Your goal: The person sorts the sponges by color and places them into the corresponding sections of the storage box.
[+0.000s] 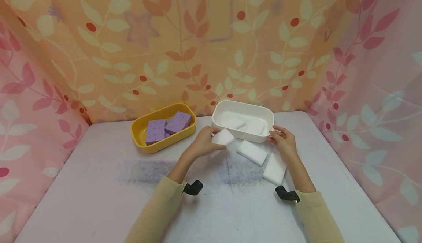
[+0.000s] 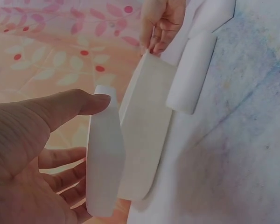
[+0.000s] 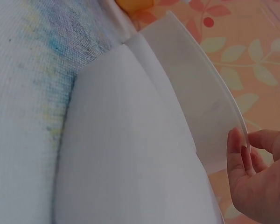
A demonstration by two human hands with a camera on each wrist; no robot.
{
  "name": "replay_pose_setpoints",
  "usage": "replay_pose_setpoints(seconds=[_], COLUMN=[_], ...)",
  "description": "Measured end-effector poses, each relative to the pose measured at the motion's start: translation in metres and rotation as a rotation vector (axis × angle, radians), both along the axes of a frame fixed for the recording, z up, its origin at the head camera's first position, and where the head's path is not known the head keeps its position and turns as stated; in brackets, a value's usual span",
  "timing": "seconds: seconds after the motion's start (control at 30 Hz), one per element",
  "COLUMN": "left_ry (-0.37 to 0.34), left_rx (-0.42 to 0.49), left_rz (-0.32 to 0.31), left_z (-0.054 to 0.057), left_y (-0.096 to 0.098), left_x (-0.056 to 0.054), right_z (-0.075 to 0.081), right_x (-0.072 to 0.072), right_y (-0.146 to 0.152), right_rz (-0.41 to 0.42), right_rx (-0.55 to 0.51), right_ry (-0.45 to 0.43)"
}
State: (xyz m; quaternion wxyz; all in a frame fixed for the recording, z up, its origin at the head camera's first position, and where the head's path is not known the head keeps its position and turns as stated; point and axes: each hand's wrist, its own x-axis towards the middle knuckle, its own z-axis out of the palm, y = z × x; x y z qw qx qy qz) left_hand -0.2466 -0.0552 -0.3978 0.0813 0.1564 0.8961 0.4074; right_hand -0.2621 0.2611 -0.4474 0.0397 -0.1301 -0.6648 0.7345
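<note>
My left hand (image 1: 205, 142) pinches a white sponge block (image 1: 224, 137) between thumb and fingers, close in front of the white bin's left part. In the left wrist view the block (image 2: 106, 156) stands on end in that grip. The white bin (image 1: 243, 131) has white blocks lying inside it. At its right end my right hand (image 1: 284, 140) pinches the rim, thumb and fingers on either side of the wall (image 3: 191, 88). Two more white blocks lie on the table in front of the bin, one nearer the middle (image 1: 252, 152) and one further right (image 1: 275, 169).
To the left of the white bin stands a yellow bin (image 1: 165, 145) with several purple sponges (image 1: 156, 130) in it. The white tabletop (image 1: 99, 195) has smudged bluish stains. Patterned curtains (image 1: 197, 45) close off the back and both sides.
</note>
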Motion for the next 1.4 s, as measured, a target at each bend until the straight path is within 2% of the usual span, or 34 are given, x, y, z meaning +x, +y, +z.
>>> replay_pose_setpoints(seconds=[0.27,0.67,0.93,1.2,1.4], left_ry=[0.017,0.053,0.023,0.051,0.031], left_rx=[-0.026,-0.062,-0.034,-0.087,-0.104], left_rz=[0.023,-0.004,0.013,0.027,0.053], left_z=[0.013,0.026,0.028,0.027,0.027], left_y=[0.007,0.024,0.033,0.041,0.046], left_x=[-0.016,-0.043,-0.061,-0.076,-0.083], right_z=[-0.001,0.001,0.001,0.001,0.0], right_x=[0.0,0.001,0.001,0.0,0.0], right_y=[-0.001,-0.001,-0.002,-0.001,-0.001], right_rz=[-0.011,-0.013,-0.005,-0.013,-0.014], right_rx=[0.005,0.006,0.013,0.013,0.003], right_ry=[-0.011,-0.015,-0.018,-0.016,-0.008])
